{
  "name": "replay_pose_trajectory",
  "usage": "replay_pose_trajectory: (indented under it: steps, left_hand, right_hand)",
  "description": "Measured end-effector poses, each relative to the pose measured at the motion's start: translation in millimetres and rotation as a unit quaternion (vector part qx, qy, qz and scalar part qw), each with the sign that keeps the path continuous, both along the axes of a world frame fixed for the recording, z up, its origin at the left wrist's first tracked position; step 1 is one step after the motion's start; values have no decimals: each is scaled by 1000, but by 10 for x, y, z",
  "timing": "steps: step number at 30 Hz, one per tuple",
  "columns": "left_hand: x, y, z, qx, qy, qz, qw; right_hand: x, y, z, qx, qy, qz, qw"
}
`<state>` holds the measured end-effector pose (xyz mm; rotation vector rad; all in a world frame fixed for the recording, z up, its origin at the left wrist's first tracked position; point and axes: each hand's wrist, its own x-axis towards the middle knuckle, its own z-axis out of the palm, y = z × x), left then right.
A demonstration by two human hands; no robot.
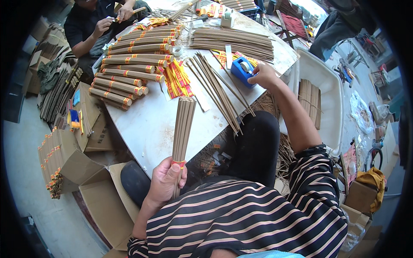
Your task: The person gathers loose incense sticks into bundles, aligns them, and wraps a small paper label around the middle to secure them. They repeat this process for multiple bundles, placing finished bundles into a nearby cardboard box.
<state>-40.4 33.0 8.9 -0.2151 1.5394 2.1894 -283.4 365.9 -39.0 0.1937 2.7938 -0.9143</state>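
Observation:
My left hand [165,179] is closed round a bundle of brown incense sticks [183,124] held upright in front of me. A red and yellow paper band [178,164] wraps the bundle at my thumb. Over the table's right side, my right hand [265,77] has its thumb and fingers closed at the right end of a blue tape dispenser [241,73]; any tape between them is too small to see. Loose incense sticks [215,88] lie fanned out left of the dispenser, some jutting past the table edge. Red and yellow paper labels [177,79] lie in a pile near them.
Banded incense bundles [133,60] are stacked on the white table [137,129], with loose sticks [232,43] at the back. Across from me a person's hands [103,26] hold a stick-like thing. A white tub [329,103] stands right, an open cardboard box [103,198] left.

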Motion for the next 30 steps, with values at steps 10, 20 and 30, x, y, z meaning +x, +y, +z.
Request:
replay_pose_trajectory:
  steps: [10, 20, 30]
  left_hand:
    - [-31, -52, -64, -9, 24, -22, 999]
    - [-24, -109, -93, -8, 20, -3, 1000]
    - [19, -116, -38, -21, 17, -7, 1000]
  right_hand:
    - [52, -2, -74, -230, -138, -63, 961]
    - [192, -34, -243, -402, -45, -155, 901]
    - [303, -18, -470, -460, 4, -188, 868]
